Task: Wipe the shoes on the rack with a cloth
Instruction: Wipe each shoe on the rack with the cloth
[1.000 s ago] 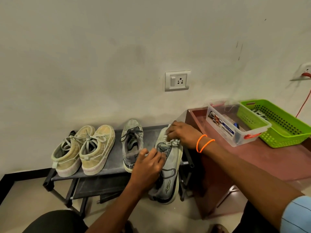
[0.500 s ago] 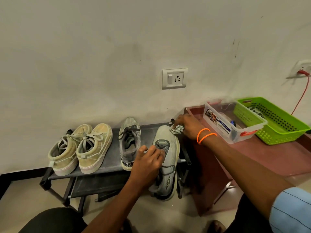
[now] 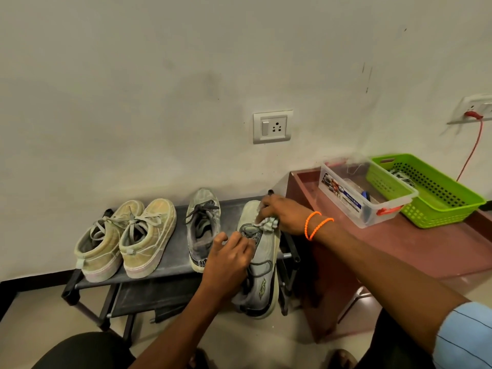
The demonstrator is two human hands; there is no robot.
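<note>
Grey shoe (image 3: 262, 259) lies at centre frame, toe on the rack (image 3: 175, 265); the left hand (image 3: 229, 265) clasps its side, while the right hand (image 3: 282, 213) pinches a cloth (image 3: 269, 222), apparently pressed against the toe.

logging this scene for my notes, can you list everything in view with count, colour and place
tan shoes: 2, tan with pale soles, left end of the rack's top shelf
grey laced shoe: 1, grey with dark laces, middle of the top shelf
grey shoe being wiped: 1, pale grey, right end of the rack, heel overhanging the front edge
cloth: 1, pale, bunched on the wiped shoe's toe end
shoe rack: 1, black, against the wall
low table: 1, maroon, right of the rack
clear box: 1, transparent with orange latch, on the table
green basket: 1, green, beside the box
wall socket: 1, white, above the rack
left hand: 1, grips the wiped shoe's near side
right hand: 1, orange bands on the wrist, holds the cloth
</note>
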